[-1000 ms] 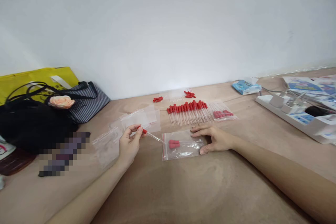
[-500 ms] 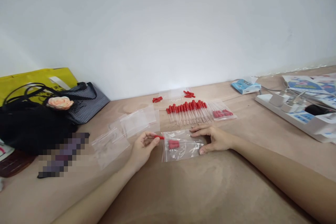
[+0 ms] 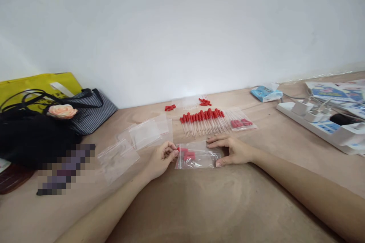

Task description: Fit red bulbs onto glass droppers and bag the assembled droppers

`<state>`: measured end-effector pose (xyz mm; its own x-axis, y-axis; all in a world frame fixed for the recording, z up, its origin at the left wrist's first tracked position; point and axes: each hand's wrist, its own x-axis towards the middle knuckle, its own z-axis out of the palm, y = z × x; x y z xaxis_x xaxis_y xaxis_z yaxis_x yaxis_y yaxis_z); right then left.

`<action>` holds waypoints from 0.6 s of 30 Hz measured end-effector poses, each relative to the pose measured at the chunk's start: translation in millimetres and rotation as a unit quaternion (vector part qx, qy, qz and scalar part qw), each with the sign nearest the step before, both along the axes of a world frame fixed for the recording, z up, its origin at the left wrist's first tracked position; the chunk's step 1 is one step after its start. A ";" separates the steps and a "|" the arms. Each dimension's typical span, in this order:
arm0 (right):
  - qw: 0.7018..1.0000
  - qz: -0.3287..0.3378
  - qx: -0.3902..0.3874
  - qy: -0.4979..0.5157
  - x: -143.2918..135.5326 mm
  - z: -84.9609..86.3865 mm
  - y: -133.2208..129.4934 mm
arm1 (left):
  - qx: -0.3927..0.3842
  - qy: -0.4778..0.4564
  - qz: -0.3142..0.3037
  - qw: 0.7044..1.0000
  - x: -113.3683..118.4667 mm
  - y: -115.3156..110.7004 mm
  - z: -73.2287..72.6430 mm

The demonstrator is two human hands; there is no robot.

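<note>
A clear zip-lock bag (image 3: 203, 157) lies flat on the wooden table with its mouth toward my left hand (image 3: 164, 159). Those fingers are pinched at the bag's mouth on the end of a red-bulbed dropper (image 3: 182, 150), most of whose bulb is inside. More red bulbs (image 3: 189, 155) show through the plastic beside it; their glass tubes are hard to make out. My right hand (image 3: 229, 151) steadies the bag's far end, fingers on the upper edge and thumb on the lower. Just beyond, a row of red-bulbed droppers (image 3: 203, 117) lies side by side.
Several flat zip-lock bags (image 3: 145, 134) overlap at the left. A filled bag (image 3: 241, 121) lies right of the row. Loose red bulbs (image 3: 204, 102) sit near the wall. A power strip (image 3: 308, 123) and tissue pack (image 3: 265, 93) are right; a striped bag (image 3: 91, 114) stands left.
My left hand has moved right to the bag's mouth, pushing the red-bulbed dropper further into the bag. The bag's near edge has shifted slightly; my right hand stays in place.
</note>
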<state>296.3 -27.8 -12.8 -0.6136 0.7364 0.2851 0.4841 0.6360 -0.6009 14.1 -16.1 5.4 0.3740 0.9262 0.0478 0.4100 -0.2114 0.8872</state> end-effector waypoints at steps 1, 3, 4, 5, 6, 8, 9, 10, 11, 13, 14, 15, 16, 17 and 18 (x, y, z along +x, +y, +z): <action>1.000 -0.002 0.003 0.003 0.0 0.1 -0.1 | 0.016 0.018 -0.004 1.000 -0.2 -0.8 -0.1; 1.000 -0.006 0.010 0.007 -0.1 0.2 -0.3 | 0.047 0.058 -0.006 0.997 -0.2 -2.1 -0.4; 1.000 -0.007 0.013 0.009 -0.2 0.2 -0.4 | 0.061 0.075 -0.002 0.995 0.1 -2.7 -0.5; 1.000 -0.008 0.015 0.009 -0.3 0.1 -0.4 | 0.073 0.086 0.005 0.994 0.5 -3.2 -0.6; 1.000 -0.009 0.016 0.007 -0.4 -0.2 -0.4 | 0.083 0.091 0.010 0.992 1.2 -3.7 -0.5; 1.000 -0.006 0.019 0.003 -0.5 -1.0 0.0 | 0.097 0.090 0.012 0.991 2.9 -4.7 0.2; 1.000 -0.003 0.020 0.001 -0.5 -1.6 0.4 | 0.100 0.089 0.008 0.991 3.9 -5.1 0.7; 1.000 0.002 0.021 -0.002 -0.4 -2.1 0.8 | 0.103 0.091 0.001 0.990 4.9 -5.5 1.3; 1.000 0.006 0.022 -0.005 -0.3 -2.6 1.2 | 0.107 0.097 -0.009 0.989 5.9 -5.6 1.8; 1.000 0.016 0.023 -0.011 -0.1 -3.0 1.8 | 0.124 0.109 -0.032 0.986 7.8 -5.4 2.0; 0.999 0.019 0.023 -0.014 -0.1 -2.8 1.8 | 0.131 0.111 -0.040 0.984 8.7 -4.9 1.4; 0.999 0.020 0.023 -0.015 -0.1 -2.4 1.6 | 0.137 0.110 -0.039 0.984 9.5 -4.3 0.4; 0.999 0.019 0.023 -0.015 -0.2 -1.7 1.3 | 0.140 0.107 -0.029 0.984 10.4 -3.5 -0.9; 0.999 0.019 0.022 -0.014 -0.3 -1.0 0.8 | 0.139 0.102 -0.011 0.985 11.2 -2.9 -2.5; 1.000 0.017 0.022 -0.013 -0.4 -0.2 0.2 | 0.133 0.097 0.007 0.986 12.0 -2.3 -4.1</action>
